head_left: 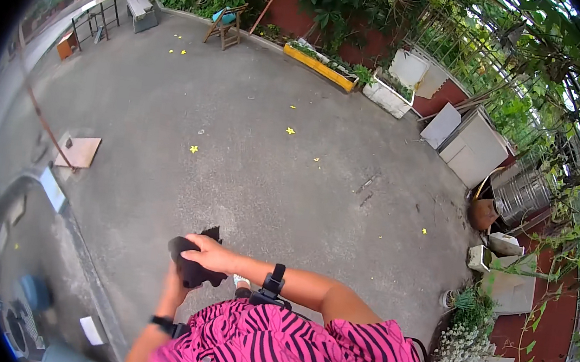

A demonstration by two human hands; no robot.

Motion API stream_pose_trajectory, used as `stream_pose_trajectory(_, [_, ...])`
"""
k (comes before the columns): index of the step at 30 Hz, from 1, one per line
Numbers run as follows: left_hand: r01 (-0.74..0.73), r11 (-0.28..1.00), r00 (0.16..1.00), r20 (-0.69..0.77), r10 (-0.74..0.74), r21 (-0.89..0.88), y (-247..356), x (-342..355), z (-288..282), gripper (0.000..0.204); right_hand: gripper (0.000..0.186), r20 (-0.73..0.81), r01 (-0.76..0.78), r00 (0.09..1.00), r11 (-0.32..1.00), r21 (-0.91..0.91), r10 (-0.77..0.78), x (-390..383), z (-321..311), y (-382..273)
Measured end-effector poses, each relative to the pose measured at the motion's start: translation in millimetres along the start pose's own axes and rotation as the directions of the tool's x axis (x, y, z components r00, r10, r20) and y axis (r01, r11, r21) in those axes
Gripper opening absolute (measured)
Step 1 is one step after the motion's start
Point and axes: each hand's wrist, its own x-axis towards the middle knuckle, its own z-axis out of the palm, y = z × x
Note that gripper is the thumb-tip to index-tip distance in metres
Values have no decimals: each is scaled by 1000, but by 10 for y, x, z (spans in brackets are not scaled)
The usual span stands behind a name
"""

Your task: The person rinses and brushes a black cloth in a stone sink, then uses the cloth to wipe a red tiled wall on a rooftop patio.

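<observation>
A black, soft-looking cloth item (pixel 199 275) is bunched up in front of my body, with a ragged edge sticking up at its top. Its exact kind cannot be made out. My right hand (pixel 208 251) grips it from above, fingers wrapped over the left part. From below and to the left, my left hand (pixel 174 283) holds the same cloth; it is a little blurred and its fingers are mostly hidden behind the fabric. Each wrist wears a black strap.
Grey concrete floor (pixel 248 176) with scattered yellow flowers lies ahead. At left stand a leaning pole (pixel 40 119), a flat board (pixel 81 152) and a raised kerb (pixel 94 266). A folding chair (pixel 225 27) and planters (pixel 320 66) line the back; a metal drum (pixel 520 194) stands right.
</observation>
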Motion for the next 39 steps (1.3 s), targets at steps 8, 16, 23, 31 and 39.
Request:
stream_pose_trajectory(8, [-115,940,979,122,162,-322,892,957,251,48,33,-38,190,980,974,-123,-196,992,-328,-166])
stream_pose_trajectory(16, [-204,967,979,14,205,155,1613,1726,100,46,30,-262,2,958,916,-402,-118,1930,-758,-71])
stream_pose_trajectory(23, [-187,979,956,247,161,86,2672,2150,-125,60,34,-212,-173,962,985,16,172,2600,-1323,245])
stream_pose_trajectory(31, [-153,949,960,271,75,277,3219,2895,-369,64,40,112,-167,986,703,691,124,3176,-1550,-192])
stream_pose_trajectory(39, [-153,988,979,138,148,25,3890,3405,-177,55,37,197,-202,979,380,903,52,4159,-1968,67])
